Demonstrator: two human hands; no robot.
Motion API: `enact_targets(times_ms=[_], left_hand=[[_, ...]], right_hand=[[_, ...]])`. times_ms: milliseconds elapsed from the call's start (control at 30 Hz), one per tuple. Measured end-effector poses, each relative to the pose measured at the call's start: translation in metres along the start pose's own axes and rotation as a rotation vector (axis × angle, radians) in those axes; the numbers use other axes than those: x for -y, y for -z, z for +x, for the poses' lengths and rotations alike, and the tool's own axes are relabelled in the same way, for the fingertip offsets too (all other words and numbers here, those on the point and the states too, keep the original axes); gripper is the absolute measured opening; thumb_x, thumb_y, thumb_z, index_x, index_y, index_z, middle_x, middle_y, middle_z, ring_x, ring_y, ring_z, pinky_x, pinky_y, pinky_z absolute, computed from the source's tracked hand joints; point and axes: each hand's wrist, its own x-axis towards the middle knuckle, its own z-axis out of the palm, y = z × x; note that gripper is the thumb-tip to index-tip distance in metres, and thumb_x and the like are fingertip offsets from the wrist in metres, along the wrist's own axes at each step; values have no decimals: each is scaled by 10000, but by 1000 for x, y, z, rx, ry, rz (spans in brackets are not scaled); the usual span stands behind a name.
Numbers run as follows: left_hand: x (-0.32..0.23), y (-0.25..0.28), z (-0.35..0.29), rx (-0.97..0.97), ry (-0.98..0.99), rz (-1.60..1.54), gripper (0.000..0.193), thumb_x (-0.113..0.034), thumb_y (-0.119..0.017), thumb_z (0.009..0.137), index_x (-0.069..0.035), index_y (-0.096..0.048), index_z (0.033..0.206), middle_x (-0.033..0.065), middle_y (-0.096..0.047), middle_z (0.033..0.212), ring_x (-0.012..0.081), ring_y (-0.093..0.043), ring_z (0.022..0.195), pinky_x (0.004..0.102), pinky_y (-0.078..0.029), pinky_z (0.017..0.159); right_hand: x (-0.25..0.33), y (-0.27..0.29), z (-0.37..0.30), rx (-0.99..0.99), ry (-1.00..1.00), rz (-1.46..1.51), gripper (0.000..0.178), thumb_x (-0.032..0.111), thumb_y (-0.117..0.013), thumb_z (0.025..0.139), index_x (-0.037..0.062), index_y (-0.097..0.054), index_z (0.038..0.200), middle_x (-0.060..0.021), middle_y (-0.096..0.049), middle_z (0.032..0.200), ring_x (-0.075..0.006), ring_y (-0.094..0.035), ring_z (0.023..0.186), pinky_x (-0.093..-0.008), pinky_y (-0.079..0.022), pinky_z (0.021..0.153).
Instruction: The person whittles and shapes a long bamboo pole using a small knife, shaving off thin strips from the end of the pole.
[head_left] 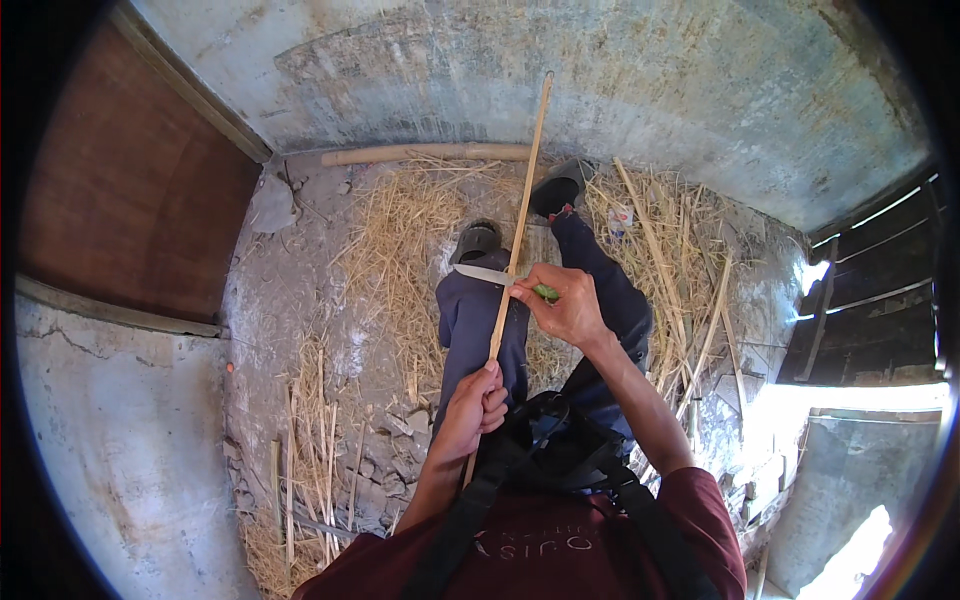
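Note:
A long, thin bamboo strip (527, 190) slants from my lap up toward the far wall. My left hand (474, 408) is closed round its lower part, just above my thigh. In my right hand (567, 305) is a knife with a green handle (546, 292); the fist is wrapped round that handle. The pale blade (482, 273) points left and lies across the strip, over my knee. Whether its edge bites into the strip, I cannot tell. The strip's lowest end is hidden by my body and a black strap.
Straw and shavings (400, 225) cover the floor round my shoes. A thick bamboo pole (425, 154) lies along the far wall. Loose bamboo strips (655, 235) lie to the right, others at lower left near broken rubble (395, 470). A brown panel (140, 180) stands at left.

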Motion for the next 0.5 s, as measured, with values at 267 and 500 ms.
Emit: enact_targets(times_ms=[267,500], left_hand=[[0,3,-5,33,8,-16,410,-437,-461,1183,-184,-429,861,-103,-240,616,24,-200,437,241,-154,392],[1,6,-3,55,30,-44,410,-448,-453,1183,-191,-428,865,-105,-232,610,24,-192,433,239,-147,391]], right_hand=[[11,9,-14,155,-43,-45,203,158,-873,909,19,-726,889,-124,-763,840,-326,-766,759,-393,-560,630],[22,9,-38,182,13,-44,217,162,-875,912,21,-715,876,-119,-766,835,-312,-764,738,-396,-566,628]])
